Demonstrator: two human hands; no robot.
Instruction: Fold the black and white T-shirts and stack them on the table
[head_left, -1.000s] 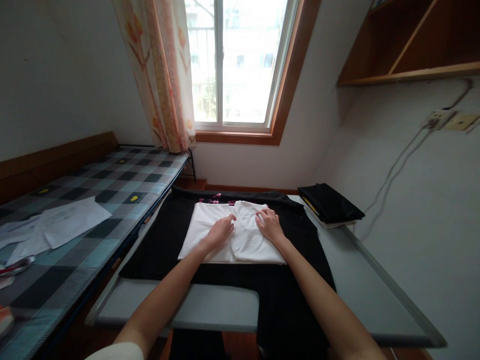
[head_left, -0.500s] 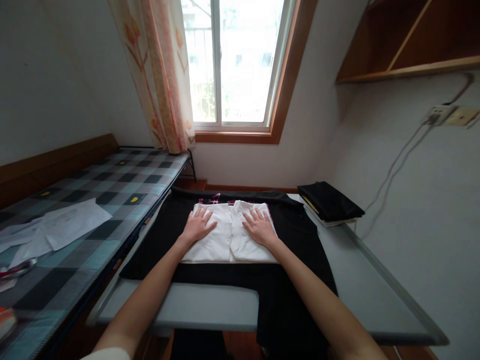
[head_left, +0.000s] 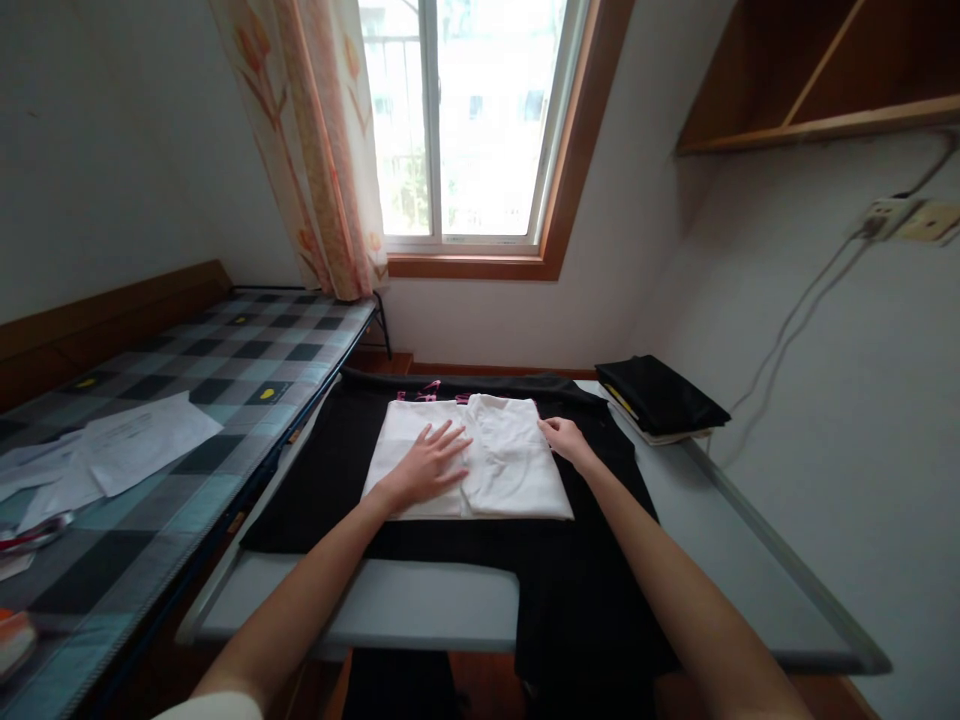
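A folded white garment (head_left: 514,460) lies on a black garment with pink print (head_left: 585,560), which is spread over the table. My left hand (head_left: 431,465) rests flat on the white cloth, fingers spread, near the seam down its middle. At the right edge of the white cloth, my right hand (head_left: 566,438) has its fingers closed in a pinch on that edge. Part of the black garment hangs over the table's front side.
The pale table (head_left: 427,605) has a black folder-like case (head_left: 664,398) on papers at its back right. To the left stands a bed with a checked cover (head_left: 187,350), with loose papers (head_left: 127,445) on it. A wooden shelf (head_left: 817,125) juts from the right wall.
My left hand has slid right to the middle of the white garment. My right hand has moved from lying flat on it to its right edge, with the fingers now closed there.
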